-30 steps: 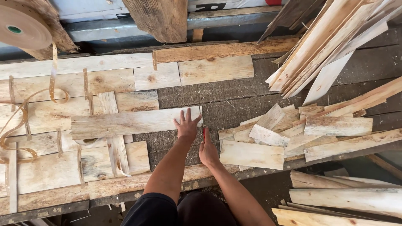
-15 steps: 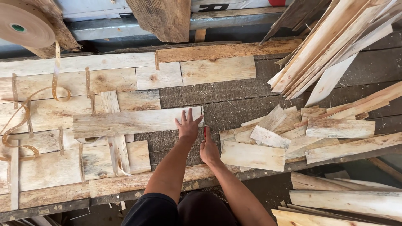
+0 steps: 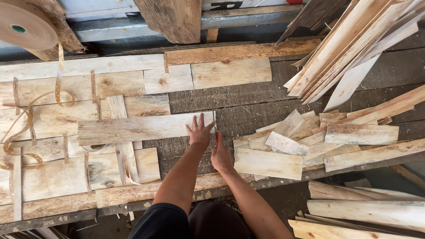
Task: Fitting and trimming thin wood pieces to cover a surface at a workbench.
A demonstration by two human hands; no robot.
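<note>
Head view: left hand (image 3: 200, 132) spread flat on veneer strip (image 3: 141, 128)'s right end, right hand (image 3: 220, 156) just beside, pinching a red-handled tool (image 3: 217, 136).

Open passage: a strip of bare dark rough bench surface (image 3: 265, 104) runs between the taped-together sheet of pale wood veneer pieces (image 3: 66, 119) on the left and the loose heap of short pale veneer offcuts (image 3: 310, 141) on the right.

The left hand (image 3: 200, 132) and right hand (image 3: 220, 156) sit at its near end.

Far right blocked by a leaning bundle of long pale wood strips (image 3: 349, 48).

Upper left: brown paper tape roll (image 3: 26, 26), its tail hanging over the sheet.
</note>
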